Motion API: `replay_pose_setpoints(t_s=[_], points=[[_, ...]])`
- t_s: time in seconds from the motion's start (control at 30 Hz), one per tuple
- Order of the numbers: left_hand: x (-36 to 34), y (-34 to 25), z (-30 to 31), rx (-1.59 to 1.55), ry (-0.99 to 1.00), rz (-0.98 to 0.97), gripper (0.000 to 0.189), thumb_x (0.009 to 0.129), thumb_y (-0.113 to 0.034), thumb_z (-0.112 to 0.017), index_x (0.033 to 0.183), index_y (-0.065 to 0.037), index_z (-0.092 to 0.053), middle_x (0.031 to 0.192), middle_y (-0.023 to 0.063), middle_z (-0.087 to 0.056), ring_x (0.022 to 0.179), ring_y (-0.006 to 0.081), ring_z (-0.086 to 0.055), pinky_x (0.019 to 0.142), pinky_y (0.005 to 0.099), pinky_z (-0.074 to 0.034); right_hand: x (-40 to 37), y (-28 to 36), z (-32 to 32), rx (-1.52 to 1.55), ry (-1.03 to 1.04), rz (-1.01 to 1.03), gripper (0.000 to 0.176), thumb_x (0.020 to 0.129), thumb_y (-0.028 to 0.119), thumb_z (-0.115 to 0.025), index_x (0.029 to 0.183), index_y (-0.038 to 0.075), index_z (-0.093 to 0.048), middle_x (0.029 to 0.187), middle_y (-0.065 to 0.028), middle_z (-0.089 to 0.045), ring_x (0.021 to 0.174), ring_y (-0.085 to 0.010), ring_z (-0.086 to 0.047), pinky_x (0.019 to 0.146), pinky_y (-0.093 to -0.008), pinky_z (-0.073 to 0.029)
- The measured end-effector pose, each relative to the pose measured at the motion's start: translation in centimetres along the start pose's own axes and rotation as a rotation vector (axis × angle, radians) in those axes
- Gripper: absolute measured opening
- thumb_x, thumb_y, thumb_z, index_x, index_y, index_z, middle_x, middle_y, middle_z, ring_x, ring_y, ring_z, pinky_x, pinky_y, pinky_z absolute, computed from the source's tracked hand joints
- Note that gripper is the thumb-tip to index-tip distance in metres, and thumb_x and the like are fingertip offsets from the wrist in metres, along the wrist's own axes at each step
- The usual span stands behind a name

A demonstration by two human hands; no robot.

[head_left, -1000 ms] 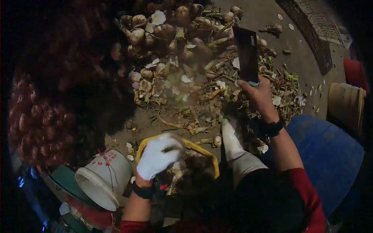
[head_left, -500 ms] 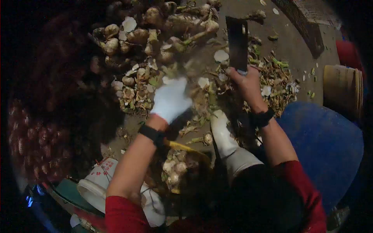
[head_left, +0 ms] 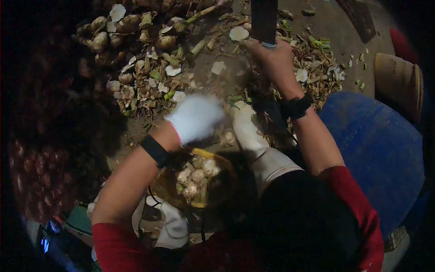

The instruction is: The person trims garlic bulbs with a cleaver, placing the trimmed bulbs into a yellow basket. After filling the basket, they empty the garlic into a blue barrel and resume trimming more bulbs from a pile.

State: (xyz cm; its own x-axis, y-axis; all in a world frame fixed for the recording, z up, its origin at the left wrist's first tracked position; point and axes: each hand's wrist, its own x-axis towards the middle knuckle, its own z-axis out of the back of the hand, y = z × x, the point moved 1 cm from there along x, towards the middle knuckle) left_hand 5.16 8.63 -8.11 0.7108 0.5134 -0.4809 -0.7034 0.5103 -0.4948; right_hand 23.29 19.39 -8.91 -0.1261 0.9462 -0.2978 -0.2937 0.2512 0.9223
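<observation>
Nearest, between the knees: basket point(head_left: 206, 155), part filled with trimmed pale bulbs point(head_left: 195, 177). Just past its far rim, the left hand point(head_left: 195, 119), white-gloved and motion-blurred; cannot tell whether it grips anything. A white boot point(head_left: 247, 131) is planted beside it. Further out, the right hand point(head_left: 274, 61), bare, clenched round the handle of a cleaver point(head_left: 264, 16), blade upright. Beyond lies a litter of trimmings point(head_left: 317, 68), and far left the untrimmed pile point(head_left: 127, 27).

Judgement: between cuts, fetching step. The next move calls for a bulb held steady, with the fingers clear of the blade.
</observation>
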Motion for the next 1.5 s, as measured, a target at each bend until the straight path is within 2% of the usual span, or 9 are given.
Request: replay_pose_setpoints(t_s=[0.33, 0.4, 0.7, 0.93, 1.1, 1.23, 1.3, 1.4, 1.5], points=[[3.3, -4.7, -5.0, -0.454, 0.349, 0.18, 0.028, 0.078, -0.028, -0.048, 0.092, -0.008, -0.063, 0.093, 0.0195, -0.061, 0.081, 0.0377, -0.059, 0.071, 0.0422, -0.047, 0.1, -0.3, 0.5, -0.023, -0.061, -0.066, 0.021, 0.072, 0.02, -0.065, 0.075, 0.0, -0.061, 0.062, 0.0003, -0.058, 0.054, -0.0074, -0.05, 0.05, -0.0262, -0.041], [3.7, -4.8, -7.0, -0.357, 0.269, -0.082, 0.025, 0.076, -0.025, -0.049, 0.088, -0.008, -0.065, 0.083, 0.0173, -0.063, 0.079, 0.0355, -0.06, 0.068, 0.0418, -0.048, 0.3, -0.6, 0.0, 0.046, -0.033, -0.088, 0.021, 0.074, 0.02, -0.065, 0.078, 0.001, -0.06, 0.064, 0.0009, -0.057, 0.053, -0.0078, -0.05, 0.049, -0.026, -0.041], [-5.6, -1.3, 2.9, -0.293, -0.317, 0.18, 0.033, 0.071, -0.016, -0.053, 0.103, -0.022, -0.055, 0.076, 0.0126, -0.053, 0.067, 0.0341, -0.057, 0.056, 0.0437, -0.045, 0.0, -1.4, -0.3, -0.077, 0.0, -0.066, 0.02, 0.076, 0.018, -0.066, 0.084, 0.001, -0.059, 0.073, 0.0002, -0.058, 0.062, -0.0091, -0.051, 0.058, -0.0245, -0.041], [-18.0, -7.6, -4.0, -0.518, -0.164, 0.372, 0.041, 0.064, -0.009, -0.057, 0.104, -0.015, -0.058, 0.075, 0.0148, -0.06, 0.073, 0.0351, -0.058, 0.06, 0.0431, -0.046, -0.9, -3.8, -4.1, -0.19, 0.211, -0.017, 0.029, 0.076, 0.022, -0.068, 0.095, 0.001, -0.06, 0.088, -0.0043, -0.059, 0.077, -0.0127, -0.053, 0.069, -0.0283, -0.043], [-29.1, -10.2, -3.4, -0.579, -0.263, 0.806, 0.049, 0.067, -0.02, -0.065, 0.114, -0.016, -0.054, 0.083, 0.0141, -0.06, 0.077, 0.0324, -0.058, 0.068, 0.0394, -0.047, 0.3, -11.7, -3.3, -0.476, 0.173, 0.153, 0.034, 0.077, 0.024, -0.066, 0.095, -0.004, -0.057, 0.087, -0.0074, -0.06, 0.076, -0.0147, -0.053, 0.069, -0.0297, -0.043], [-38.2, -10.7, -2.3, -0.369, -0.457, 1.337, 0.033, 0.065, -0.017, -0.065, 0.097, -0.009, -0.063, 0.085, 0.017, -0.06, 0.078, 0.0325, -0.059, 0.068, 0.0386, -0.047, -2.9, -1.4, -6.0, -0.145, 0.219, -0.028, 0.023, 0.075, 0.017, -0.064, 0.086, -0.002, -0.058, 0.073, -0.0055, -0.059, 0.064, -0.0119, -0.051, 0.059, -0.0289, -0.043], [-42.6, -9.3, -5.0, -0.268, -0.121, 1.6, 0.031, 0.064, -0.018, -0.065, 0.093, -0.008, -0.063, 0.083, 0.0172, -0.058, 0.078, 0.0341, -0.057, 0.069, 0.0404, -0.046, -2.6, -0.9, -6.1, -0.139, 0.207, -0.024, 0.021, 0.075, 0.016, -0.064, 0.084, -0.002, -0.058, 0.072, -0.0044, -0.059, 0.063, -0.0114, -0.051, 0.057, -0.028, -0.042], [-42.1, -5.4, -5.0, 0.102, -0.203, 1.332, 0.026, 0.064, -0.018, -0.064, 0.087, -0.006, -0.063, 0.086, 0.0172, -0.057, 0.081, 0.0342, -0.055, 0.071, 0.0411, -0.044, -1.7, -3.5, -6.1, -0.092, 0.212, -0.008, 0.02, 0.074, 0.016, -0.064, 0.082, -0.001, -0.058, 0.07, -0.0031, -0.058, 0.061, -0.0108, -0.051, 0.055, -0.0267, -0.042], [-30.9, -0.6, 4.3, -0.007, -0.703, 1.064, 0.024, 0.069, -0.018, -0.062, 0.09, -0.006, -0.06, 0.096, 0.0137, -0.057, 0.09, 0.0318, -0.053, 0.076, 0.0392, -0.044, -1.9, -2.7, -6.5, -0.062, 0.235, -0.022, 0.019, 0.074, 0.016, -0.065, 0.081, -0.001, -0.058, 0.068, -0.0032, -0.057, 0.061, -0.0109, -0.052, 0.055, -0.0267, -0.042]])
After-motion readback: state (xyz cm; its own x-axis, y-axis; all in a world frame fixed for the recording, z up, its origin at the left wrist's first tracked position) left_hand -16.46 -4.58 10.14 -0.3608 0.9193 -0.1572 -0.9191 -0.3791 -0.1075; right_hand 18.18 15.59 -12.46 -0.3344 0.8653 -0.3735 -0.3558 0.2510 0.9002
